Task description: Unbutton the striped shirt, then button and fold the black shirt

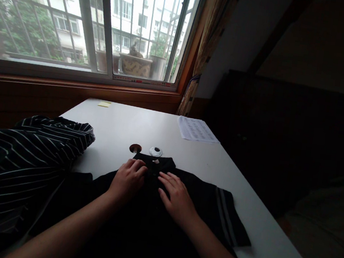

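Note:
A black collared garment (152,228) lies spread on the white table, its collar toward the window and a small light label inside the collar. Two grey stripes cross its sleeve at the right. My left hand (129,177) rests at the left of the collar, fingers curled down against the dark cloth; whether cloth is pinched there is hidden. Just right of the collar opening, my right hand (176,194) lies on the garment with its fingers apart and nothing held.
Striped dark cloth (27,144) is heaped at the left. On the white table (137,124) are a printed paper (197,130), a yellow note (104,104), a round hole (135,148) and a white ring (155,151). A barred window stands behind.

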`<state>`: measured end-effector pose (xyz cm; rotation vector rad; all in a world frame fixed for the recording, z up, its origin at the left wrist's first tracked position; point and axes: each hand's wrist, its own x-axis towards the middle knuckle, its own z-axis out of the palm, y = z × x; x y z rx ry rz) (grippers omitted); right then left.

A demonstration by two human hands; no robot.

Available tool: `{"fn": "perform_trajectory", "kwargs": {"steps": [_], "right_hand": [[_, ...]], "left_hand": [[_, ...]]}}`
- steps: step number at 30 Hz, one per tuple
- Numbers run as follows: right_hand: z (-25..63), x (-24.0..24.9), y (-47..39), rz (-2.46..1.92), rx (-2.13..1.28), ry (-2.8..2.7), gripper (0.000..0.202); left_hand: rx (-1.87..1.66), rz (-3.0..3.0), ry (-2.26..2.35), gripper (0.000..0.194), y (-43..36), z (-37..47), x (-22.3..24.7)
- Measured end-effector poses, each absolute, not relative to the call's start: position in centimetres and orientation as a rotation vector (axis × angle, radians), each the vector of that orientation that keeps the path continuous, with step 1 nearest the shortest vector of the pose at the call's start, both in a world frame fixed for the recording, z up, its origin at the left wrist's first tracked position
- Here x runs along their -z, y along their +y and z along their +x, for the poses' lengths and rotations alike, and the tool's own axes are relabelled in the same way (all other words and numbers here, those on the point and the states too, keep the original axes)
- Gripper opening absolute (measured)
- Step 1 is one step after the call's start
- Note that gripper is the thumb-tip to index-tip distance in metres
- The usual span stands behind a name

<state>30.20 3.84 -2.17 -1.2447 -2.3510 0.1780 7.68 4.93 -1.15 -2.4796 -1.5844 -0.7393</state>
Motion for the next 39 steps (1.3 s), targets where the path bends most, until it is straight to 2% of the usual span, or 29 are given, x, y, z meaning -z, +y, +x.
{"fn": "perform_trajectory", "kwargs": {"steps": [5,12,28,39], "right_hand": [[30.3,2.1,3.8,-1.248,-0.194,-2.36,0.038],[30.3,2.0,3.7,-1.248,-0.194,-2.37,0.038],[29.9,0.8,3.0,-1.163,-0.189,-2.524,0.045],[29.3,0.1,2.5,-1.14,-0.186,-2.632,0.043]], "left_hand": [[0.706,-2.478,-1.667,0.013,5.1,7.5,0.9],[0.976,-2.5,-1.906,0.01,5.4,7.3,1.1],[1.39,-2.613,-1.796,0.011,5.7,7.3,1.5],[1.602,-2.528,-1.95,0.013,6.2,7.2,1.7]]}}
